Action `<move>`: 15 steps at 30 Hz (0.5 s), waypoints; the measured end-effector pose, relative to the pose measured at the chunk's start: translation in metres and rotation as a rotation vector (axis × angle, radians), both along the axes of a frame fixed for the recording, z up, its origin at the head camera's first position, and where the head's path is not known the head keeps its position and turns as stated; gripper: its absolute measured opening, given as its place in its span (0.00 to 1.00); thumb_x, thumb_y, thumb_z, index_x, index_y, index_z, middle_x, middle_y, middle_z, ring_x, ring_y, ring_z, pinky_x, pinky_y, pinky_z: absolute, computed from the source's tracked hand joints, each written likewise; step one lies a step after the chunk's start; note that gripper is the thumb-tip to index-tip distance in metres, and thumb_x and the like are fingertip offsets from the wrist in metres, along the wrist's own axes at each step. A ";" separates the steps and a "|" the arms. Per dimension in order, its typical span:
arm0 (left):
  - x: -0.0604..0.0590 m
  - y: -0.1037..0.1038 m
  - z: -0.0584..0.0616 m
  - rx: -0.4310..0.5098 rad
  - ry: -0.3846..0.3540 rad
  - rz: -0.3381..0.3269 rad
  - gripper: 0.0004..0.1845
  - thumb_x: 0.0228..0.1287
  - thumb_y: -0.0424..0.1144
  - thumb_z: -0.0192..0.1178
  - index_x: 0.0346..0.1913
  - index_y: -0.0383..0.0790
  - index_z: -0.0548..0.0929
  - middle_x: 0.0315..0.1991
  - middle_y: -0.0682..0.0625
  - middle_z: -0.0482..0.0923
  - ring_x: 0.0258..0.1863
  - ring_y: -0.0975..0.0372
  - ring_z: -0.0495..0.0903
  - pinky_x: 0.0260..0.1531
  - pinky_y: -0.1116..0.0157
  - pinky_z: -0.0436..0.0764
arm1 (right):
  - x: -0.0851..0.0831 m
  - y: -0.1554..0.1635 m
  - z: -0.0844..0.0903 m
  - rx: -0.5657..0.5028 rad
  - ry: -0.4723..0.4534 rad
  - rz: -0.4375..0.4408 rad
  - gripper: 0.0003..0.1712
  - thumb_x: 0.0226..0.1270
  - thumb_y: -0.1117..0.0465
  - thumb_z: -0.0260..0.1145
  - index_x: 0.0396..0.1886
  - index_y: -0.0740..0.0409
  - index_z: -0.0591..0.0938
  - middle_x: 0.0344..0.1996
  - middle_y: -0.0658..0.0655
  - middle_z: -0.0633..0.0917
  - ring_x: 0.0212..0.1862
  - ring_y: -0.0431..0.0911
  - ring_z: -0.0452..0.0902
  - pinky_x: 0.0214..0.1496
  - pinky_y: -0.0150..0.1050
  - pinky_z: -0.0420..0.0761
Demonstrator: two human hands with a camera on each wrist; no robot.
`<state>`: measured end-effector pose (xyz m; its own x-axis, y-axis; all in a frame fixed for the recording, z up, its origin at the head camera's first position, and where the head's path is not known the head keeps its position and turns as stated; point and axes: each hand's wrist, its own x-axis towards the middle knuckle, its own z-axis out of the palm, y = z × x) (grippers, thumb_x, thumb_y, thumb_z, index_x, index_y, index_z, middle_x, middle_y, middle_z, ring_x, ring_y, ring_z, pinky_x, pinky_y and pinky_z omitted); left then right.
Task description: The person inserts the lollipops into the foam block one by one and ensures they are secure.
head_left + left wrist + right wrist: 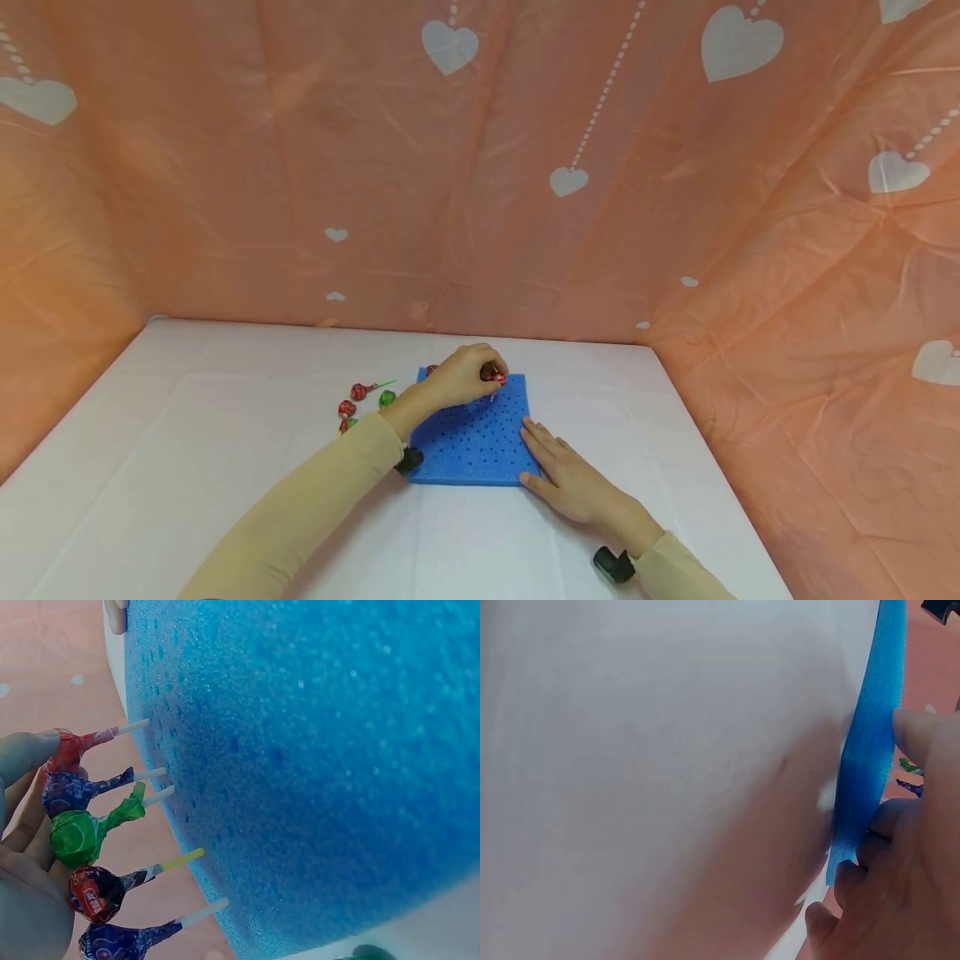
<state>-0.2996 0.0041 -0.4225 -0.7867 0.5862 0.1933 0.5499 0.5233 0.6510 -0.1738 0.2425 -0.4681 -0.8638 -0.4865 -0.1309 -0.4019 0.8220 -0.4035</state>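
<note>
- Blue foam block: one, lay flat near the middle of the white table; its top was dotted with small dark holes.
- Left hand: reached over the far part of the block from its left side; thumb and fingers were curled, pinching one lollipop.
- Red-wrapped lollipop: one, gripped by its head, white stick pointing at the holed top; whether its tip had entered a hole, I could not tell.
- Row of four beside it, along the block's far edge, heads up and sticks at the foam: a blue-wrapped lollipop; a green-wrapped lollipop; a dark-and-red lollipop on a yellow stick; a second blue-wrapped lollipop.
- Right hand: rested against the block's right edge near the front corner, fingers extended, gripping nothing, thumb on the near corner.
- Loose stock, on the table left of the block: a red lollipop with a green stick; another red lollipop; a green lollipop; further red and green wrappers beside the left sleeve, number unclear.
- Tan sleeves: two, one per arm.
- Dark wrist devices: two, one at each wrist.
- Orange-pink cloth: hung behind and around the table, printed with white hearts and dotted lines.
</note>
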 end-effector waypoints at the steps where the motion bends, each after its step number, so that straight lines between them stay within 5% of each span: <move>1: 0.000 0.000 0.001 0.002 0.002 -0.001 0.13 0.67 0.31 0.70 0.53 0.35 0.86 0.48 0.46 0.84 0.50 0.56 0.84 0.55 0.59 0.85 | 0.000 0.000 0.000 0.000 0.002 0.000 0.43 0.83 0.38 0.50 0.84 0.58 0.54 0.85 0.53 0.48 0.84 0.53 0.43 0.82 0.58 0.50; 15: 0.009 -0.015 0.012 0.113 0.078 0.061 0.13 0.72 0.36 0.66 0.57 0.41 0.86 0.54 0.48 0.84 0.58 0.55 0.82 0.61 0.52 0.81 | -0.001 0.000 -0.002 0.004 0.030 0.007 0.44 0.83 0.37 0.49 0.84 0.58 0.55 0.84 0.53 0.49 0.84 0.54 0.44 0.81 0.59 0.52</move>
<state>-0.2908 -0.0112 -0.4100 -0.8003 0.5086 0.3177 0.5707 0.4833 0.6639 -0.1745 0.2423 -0.4702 -0.8641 -0.4917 -0.1071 -0.4191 0.8210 -0.3876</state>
